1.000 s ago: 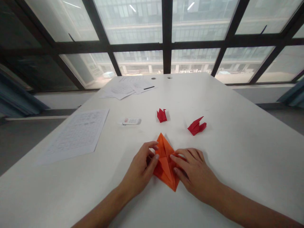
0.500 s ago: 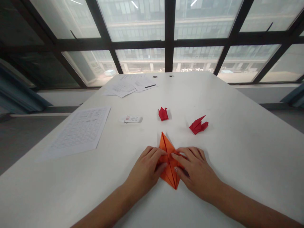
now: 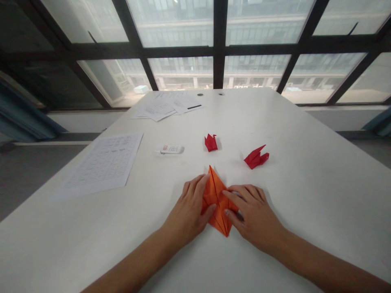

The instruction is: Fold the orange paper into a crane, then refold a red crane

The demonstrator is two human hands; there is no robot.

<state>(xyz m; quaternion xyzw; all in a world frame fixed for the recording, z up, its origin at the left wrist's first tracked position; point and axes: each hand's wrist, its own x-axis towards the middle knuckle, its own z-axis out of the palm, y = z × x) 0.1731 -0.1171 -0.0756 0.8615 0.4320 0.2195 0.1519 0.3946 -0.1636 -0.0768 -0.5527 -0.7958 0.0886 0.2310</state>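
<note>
Head view, left to right: far to the left of the left hand (image 3: pixel 189 205), I see a blue curtain (image 3: pixel 27 116) beside a dark-framed window (image 3: pixel 256 24) that spans the scene beyond both hands. Nearer, ahead and to the left of that same hand, a printed sheet (image 3: pixel 100 165) lies flat on the white table (image 3: pixel 140 219); farther ahead is a group of overlapping papers (image 3: pixel 166 106). Between the sheet and the red pieces, ahead of the left hand, lies a small white object (image 3: pixel 172 149) with printing too small for me to read.

I observe the left hand partly open, thumb and forefinger parted, both touching the orange paper (image 3: pixel 217 199). This folded, elongated diamond lies between the two hands on the table, one tip pointing away from them, the other toward the person, a crease running lengthwise. Ahead of the gap between the hands stands a small red paper bird (image 3: pixel 210 143).

The right hand (image 3: pixel 252 215) is likewise partly open, thumb and forefinger apart on the paper's right side, remaining fingers bent; I cannot tell whether either hand pinches an edge. Just ahead of it lies a larger red paper bird (image 3: pixel 255 158). Far to its right hangs a second curtain (image 3: pixel 378 123).
</note>
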